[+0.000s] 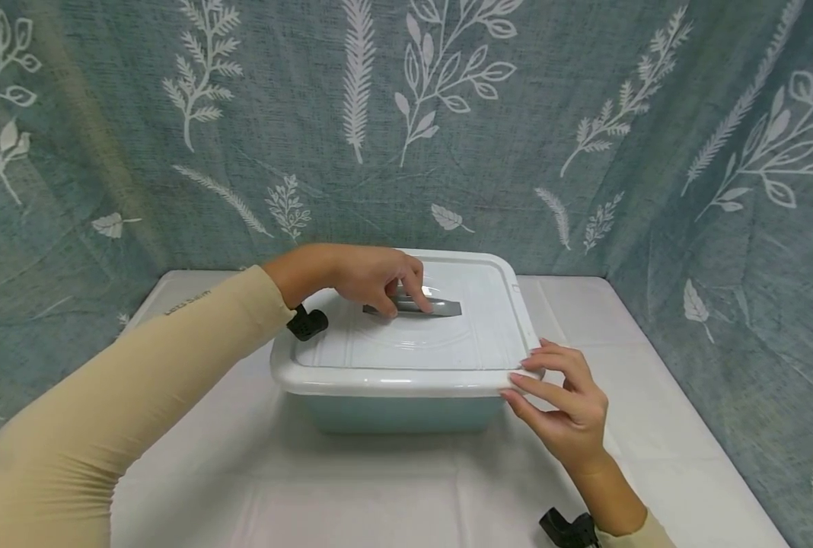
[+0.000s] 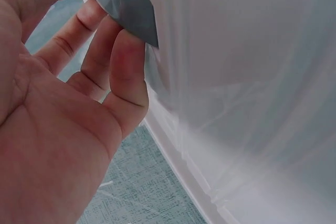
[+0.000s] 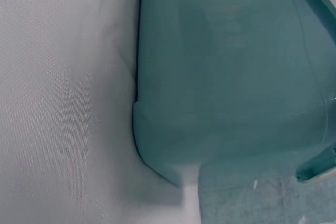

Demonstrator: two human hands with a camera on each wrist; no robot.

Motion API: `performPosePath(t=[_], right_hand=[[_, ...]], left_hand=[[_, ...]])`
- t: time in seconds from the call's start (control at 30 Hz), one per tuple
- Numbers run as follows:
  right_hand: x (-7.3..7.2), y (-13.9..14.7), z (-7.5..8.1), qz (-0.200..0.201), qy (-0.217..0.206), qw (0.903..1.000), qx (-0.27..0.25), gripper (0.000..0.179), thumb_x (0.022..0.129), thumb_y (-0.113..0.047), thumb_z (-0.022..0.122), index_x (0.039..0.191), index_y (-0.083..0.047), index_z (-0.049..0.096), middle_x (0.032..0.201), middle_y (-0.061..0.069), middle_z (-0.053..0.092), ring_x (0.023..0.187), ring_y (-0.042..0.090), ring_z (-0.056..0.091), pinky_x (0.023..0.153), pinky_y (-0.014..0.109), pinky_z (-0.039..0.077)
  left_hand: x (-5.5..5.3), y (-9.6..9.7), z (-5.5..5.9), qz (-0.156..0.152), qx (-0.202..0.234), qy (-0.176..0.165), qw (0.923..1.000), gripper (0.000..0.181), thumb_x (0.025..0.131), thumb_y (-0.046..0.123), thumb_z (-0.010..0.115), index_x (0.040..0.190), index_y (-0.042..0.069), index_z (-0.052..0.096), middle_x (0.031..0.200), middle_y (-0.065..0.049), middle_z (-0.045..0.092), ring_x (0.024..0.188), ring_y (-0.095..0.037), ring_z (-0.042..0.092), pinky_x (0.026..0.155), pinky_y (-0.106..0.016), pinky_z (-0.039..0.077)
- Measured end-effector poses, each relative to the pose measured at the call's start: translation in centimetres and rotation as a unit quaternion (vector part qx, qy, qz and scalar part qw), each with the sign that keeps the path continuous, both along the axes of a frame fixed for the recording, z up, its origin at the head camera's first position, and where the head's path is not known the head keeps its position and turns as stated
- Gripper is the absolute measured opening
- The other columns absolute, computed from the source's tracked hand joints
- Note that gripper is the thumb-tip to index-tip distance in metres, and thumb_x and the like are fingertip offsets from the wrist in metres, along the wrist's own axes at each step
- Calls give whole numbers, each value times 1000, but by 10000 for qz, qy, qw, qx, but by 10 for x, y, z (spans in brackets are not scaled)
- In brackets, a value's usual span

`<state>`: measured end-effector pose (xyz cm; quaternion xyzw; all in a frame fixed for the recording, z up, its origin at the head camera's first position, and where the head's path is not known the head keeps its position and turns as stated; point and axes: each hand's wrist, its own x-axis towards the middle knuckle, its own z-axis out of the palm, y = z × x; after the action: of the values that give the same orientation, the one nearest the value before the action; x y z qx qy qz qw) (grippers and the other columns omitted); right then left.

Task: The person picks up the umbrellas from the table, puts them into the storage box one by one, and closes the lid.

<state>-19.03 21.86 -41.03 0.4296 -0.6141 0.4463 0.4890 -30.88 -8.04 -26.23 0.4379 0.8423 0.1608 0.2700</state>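
A pale blue-green plastic storage box (image 1: 406, 415) stands on the table under a white lid (image 1: 352, 346). On the lid's top is a grey handle (image 1: 444, 307). My left hand (image 1: 372, 278) reaches across from the left and grips this handle between thumb and fingers. In the left wrist view the fingertips curl against the grey handle (image 2: 134, 14). My right hand (image 1: 571, 407) holds the lid's near right corner, thumb at the front rim and fingers bent over the side. The right wrist view shows mostly the box's wall (image 3: 236, 77).
A white cloth covers the table (image 1: 352, 495). Blue-green curtains (image 1: 297, 114) with white leaf prints hang behind it and at both sides. A black wrist-camera mount (image 1: 308, 323) on the left wrist overlaps the lid, and another mount (image 1: 569, 529) sits by the right wrist.
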Motion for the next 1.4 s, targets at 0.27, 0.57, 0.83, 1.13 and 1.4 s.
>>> performPosePath(t=[0.27,0.57,0.83,1.13,1.4], right_hand=[[2,-2,2,-40,-19,10000,26,23,83,-17,87,81,5,80,88,22,68,97,32,62,110,41,50],[1,1,1,-278,-186,9992,226,26,84,-23,87,83,2,81,88,20,69,94,31,61,112,38,49],[1,3,-5,-199,-586,9980,118,25,82,-23,88,84,1,81,91,17,69,98,25,61,113,38,48],[0,2,-14,-135,-789,9967,-137,25,80,-21,90,85,1,81,93,15,68,103,23,60,114,39,47],[3,-5,-11,-97,-809,9962,-307,28,81,-23,89,83,4,80,91,17,67,102,22,60,113,38,47]], left_hand=[[0,0,-3,70,-42,43,10000,47,93,3,72,136,22,68,132,-4,57,72,-15,51,75,-28,48],[2,-2,-4,111,-87,-11,9999,47,94,3,72,137,22,68,134,-5,56,87,-19,61,81,-30,52],[3,0,-6,160,-168,136,9996,48,94,3,73,137,24,68,134,-4,57,106,-22,64,91,-35,55],[10,2,-9,355,-76,274,9990,49,93,1,73,137,24,68,133,-4,57,114,-24,63,99,-38,55],[16,0,-9,477,-77,588,9971,47,93,1,73,134,24,70,126,-6,60,106,-21,62,94,-35,54]])
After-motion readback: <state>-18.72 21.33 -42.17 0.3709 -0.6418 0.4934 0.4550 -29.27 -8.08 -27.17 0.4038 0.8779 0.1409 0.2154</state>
